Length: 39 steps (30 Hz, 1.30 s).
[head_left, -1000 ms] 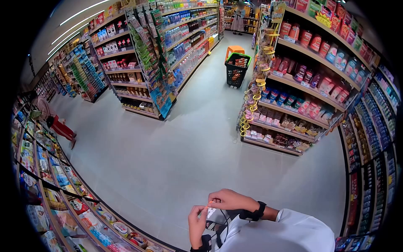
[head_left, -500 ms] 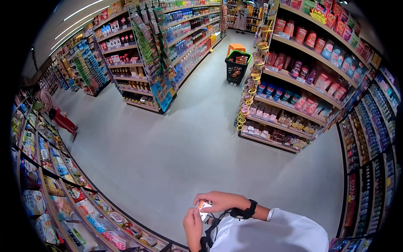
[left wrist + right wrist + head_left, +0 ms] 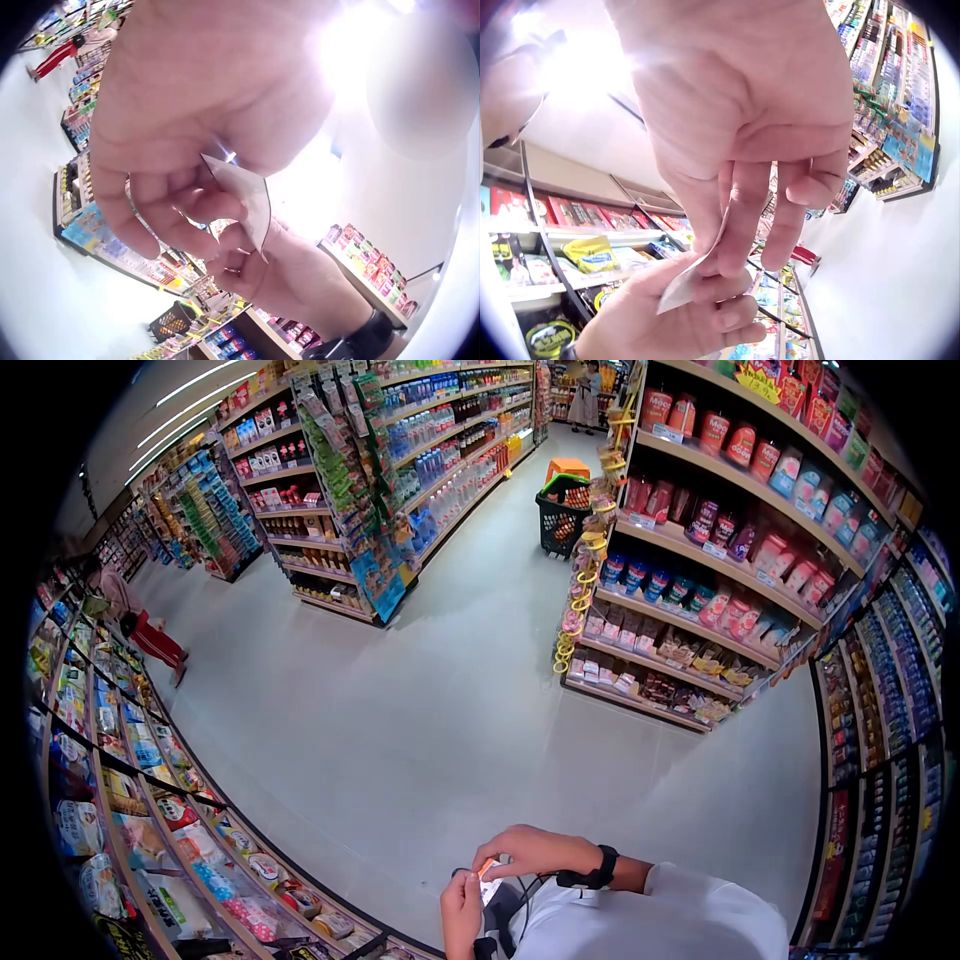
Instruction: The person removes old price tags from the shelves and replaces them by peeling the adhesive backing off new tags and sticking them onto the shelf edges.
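Observation:
A thin white card with an orange strip [image 3: 488,870] is held between both hands in front of the wearer's body. My left hand [image 3: 461,913] pinches one side of it. My right hand [image 3: 537,851] pinches the other side from above, its fingers covering much of the printed face. In the left wrist view the card's plain pale side [image 3: 251,196] shows, slightly bent at one corner. The right wrist view has the card [image 3: 679,291] nearly edge-on, running from the right thumb and fingers down to the left fingers.
A low shelf of packaged food [image 3: 215,855] curves along the left. Ahead right stands a tall shelf unit [image 3: 690,535], with a black basket [image 3: 560,525] beyond it. A person in red trousers [image 3: 158,648] stands at the left; another person [image 3: 584,398] is far down the aisle.
Both hands keep the card between them while its angle shifts; its printed face showed more half a second ago. The head view has turned slightly, so the right shelf now overlaps the basket.

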Tool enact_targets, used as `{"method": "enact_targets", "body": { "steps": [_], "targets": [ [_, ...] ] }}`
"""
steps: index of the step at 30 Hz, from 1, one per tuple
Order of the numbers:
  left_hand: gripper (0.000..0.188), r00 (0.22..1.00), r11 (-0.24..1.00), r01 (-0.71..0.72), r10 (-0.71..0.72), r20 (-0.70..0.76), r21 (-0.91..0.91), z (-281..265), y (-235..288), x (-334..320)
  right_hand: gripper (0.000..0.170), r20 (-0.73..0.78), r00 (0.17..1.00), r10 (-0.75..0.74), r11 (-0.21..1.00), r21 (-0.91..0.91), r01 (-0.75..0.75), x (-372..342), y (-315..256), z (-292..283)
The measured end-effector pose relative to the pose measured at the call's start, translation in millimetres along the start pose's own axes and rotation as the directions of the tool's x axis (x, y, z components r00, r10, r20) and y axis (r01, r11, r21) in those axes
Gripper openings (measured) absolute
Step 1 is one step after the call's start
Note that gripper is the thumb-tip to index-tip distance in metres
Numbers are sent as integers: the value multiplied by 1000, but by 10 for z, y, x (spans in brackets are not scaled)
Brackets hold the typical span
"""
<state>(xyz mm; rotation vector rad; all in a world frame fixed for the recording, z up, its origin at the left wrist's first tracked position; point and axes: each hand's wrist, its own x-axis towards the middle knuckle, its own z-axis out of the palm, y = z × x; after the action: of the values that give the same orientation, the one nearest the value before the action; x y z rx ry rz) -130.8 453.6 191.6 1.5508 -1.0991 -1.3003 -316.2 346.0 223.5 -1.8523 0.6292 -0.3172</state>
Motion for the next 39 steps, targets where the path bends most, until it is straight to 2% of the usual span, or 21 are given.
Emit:
{"method": "enact_targets", "body": {
  "steps": [3,4,5,6,7,8,10,11,13,16,19,24,26,29,31,32,33,34,35,37,39],
  "targets": [
    [27,997,987,81,-81,-1,-139,304,-58,-141,29,54,999,-6,998,-63,10,-229,30,-185],
    [27,997,980,79,-80,1,-184,380,-21,-163,29,18,999,-34,999,18,33,-303,110,-181],
    [26,999,971,52,-53,0,-233,460,31,-98,30,12,1000,19,998,59,-20,-380,71,-261],
    [24,991,975,131,-130,19,-180,471,70,-88,30,6,998,66,993,94,-66,-457,-15,-351],
    [23,996,983,87,-87,2,-162,533,94,-19,30,5,993,114,984,137,-113,-521,-40,-381],
    [23,998,988,57,-60,-16,-144,607,128,-3,29,-105,994,-18,993,116,30,-505,53,-345],
    [11,996,983,91,-89,17,-158,666,197,-31,28,-119,991,57,985,170,-36,-621,212,-324],
    [8,998,982,54,-58,-19,-181,705,210,-43,28,-125,989,85,981,185,-61,-626,193,-394],
    [9,995,974,-39,18,-97,-221,787,238,-15,28,-115,989,91,978,198,-67,-616,188,-489],
    [20,992,962,-18,-17,-124,-274,719,266,-62,29,-77,992,97,957,280,-72,-570,81,-487],
    [18,958,960,-182,125,-258,-211,680,417,-115,29,-22,996,84,952,297,-74,-408,57,-463],
    [15,959,989,-52,12,-284,-135,361,292,-114,28,35,999,30,950,310,-39,-50,54,-347],
    [16,947,964,-44,-44,-320,-262,238,313,-40,27,67,994,86,921,376,-105,91,41,-302],
    [16,936,923,-65,-76,-344,-379,24,272,114,25,93,985,145,930,326,-168,354,-104,-388],
    [16,944,958,-103,9,-331,-268,-186,250,264,24,15,995,97,939,330,-97,612,-77,-330],
    [15,949,964,-123,45,-310,-237,-312,305,337,23,25,993,113,958,262,-116,779,-60,-318],
    [18,954,991,-84,51,-296,-101,-509,499,385,23,51,992,113,972,200,-121,978,-65,-331],
    [21,936,984,-176,162,-312,-16,-668,537,326,24,43,998,48,985,165,-55,1095,-174,-285],
    [20,936,987,-147,159,-315,62,-848,576,327,21,26,996,85,976,197,-88,1238,-153,-204],
    [15,941,996,-84,68,-331,-36,-1201,554,263,18,103,990,93,976,189,-111,1585,-448,-73],
    [16,898,990,-137,116,-424,-20,-1482,413,190,15,266,960,83,935,312,-167,2005,-381,129]
  ]
}}
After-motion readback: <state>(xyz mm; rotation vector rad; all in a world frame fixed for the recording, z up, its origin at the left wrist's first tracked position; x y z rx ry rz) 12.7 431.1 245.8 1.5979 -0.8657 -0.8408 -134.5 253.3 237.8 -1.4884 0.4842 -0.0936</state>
